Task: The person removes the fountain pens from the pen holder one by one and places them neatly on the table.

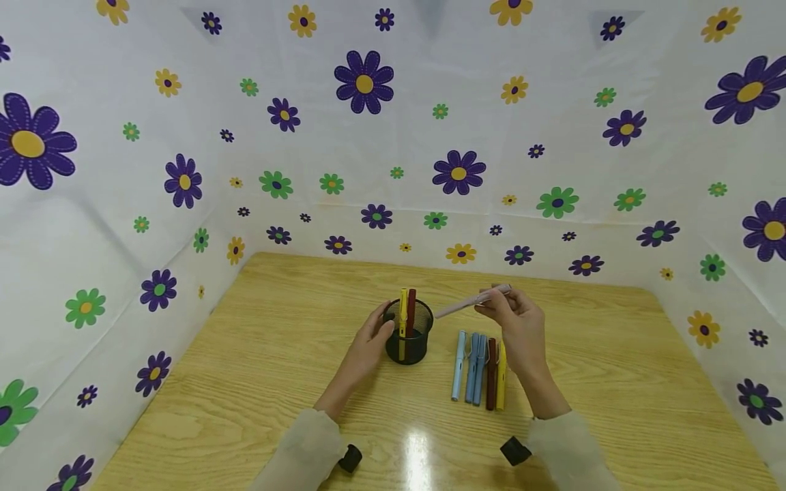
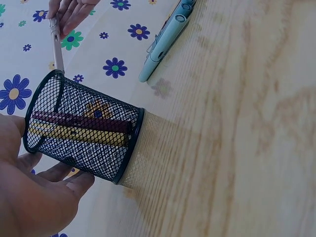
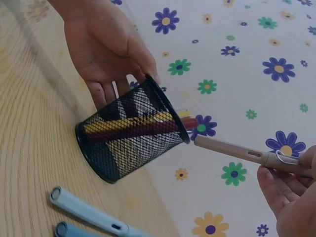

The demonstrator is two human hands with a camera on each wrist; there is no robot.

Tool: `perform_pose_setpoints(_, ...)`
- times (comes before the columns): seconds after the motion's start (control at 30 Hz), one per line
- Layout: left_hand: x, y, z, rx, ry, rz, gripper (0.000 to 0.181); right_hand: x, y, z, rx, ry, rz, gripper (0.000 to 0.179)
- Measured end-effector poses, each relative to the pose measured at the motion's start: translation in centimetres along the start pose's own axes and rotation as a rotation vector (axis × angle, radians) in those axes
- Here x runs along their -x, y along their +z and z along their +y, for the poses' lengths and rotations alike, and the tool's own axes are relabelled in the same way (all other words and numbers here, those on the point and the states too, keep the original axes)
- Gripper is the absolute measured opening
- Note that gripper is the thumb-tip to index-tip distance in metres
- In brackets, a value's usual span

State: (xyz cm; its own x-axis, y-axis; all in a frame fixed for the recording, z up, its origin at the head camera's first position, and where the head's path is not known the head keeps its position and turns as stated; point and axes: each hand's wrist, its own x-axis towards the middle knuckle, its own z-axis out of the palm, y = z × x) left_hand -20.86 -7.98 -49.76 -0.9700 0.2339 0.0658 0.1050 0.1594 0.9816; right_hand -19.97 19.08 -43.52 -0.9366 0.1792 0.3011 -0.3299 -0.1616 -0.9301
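A black mesh pen cup (image 1: pixel 408 352) stands upright on the table, with a yellow pen (image 1: pixel 403 303) and a dark red pen (image 1: pixel 411 307) inside it. My left hand (image 1: pixel 368 341) grips the cup from its left side, thumb near the rim. In my right hand (image 1: pixel 527 334) a pale pink pen (image 1: pixel 457 308) is pinched by its clip end. Its other end points left and slightly down, close to the cup's rim; in the right wrist view the pen (image 3: pixel 227 150) is outside the cup.
Right of the cup lies a row of pens: a light blue pen (image 1: pixel 458 365), two darker blue pens (image 1: pixel 471 368), a dark red pen (image 1: pixel 491 376) and a yellow pen (image 1: pixel 501 378). Flower-printed white cloth (image 1: pixel 405 136) surrounds the wooden table (image 1: pixel 295 300) at the back and sides.
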Motion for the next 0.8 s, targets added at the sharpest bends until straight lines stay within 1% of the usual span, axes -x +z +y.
perform_pose_setpoints(0.23, 0.1, -0.1, 0.0, 0.003, 0.002, -0.004, 0.055, 0.0, -2.3, -0.7, 0.025, 0.019, 0.014, 0.025)
perform_pose_setpoints(0.57, 0.0, -0.1, -0.1, 0.0, 0.011, -0.005, 0.056, 0.6, -5.5, -2.2, 0.086, 0.047, 0.016, 0.029)
perform_pose_setpoints(0.8, 0.1, -0.1, -0.1, 0.019, 0.011, -0.01, 0.056, 0.8, -7.5, -2.6, 0.109, 0.089, 0.009, 0.028)
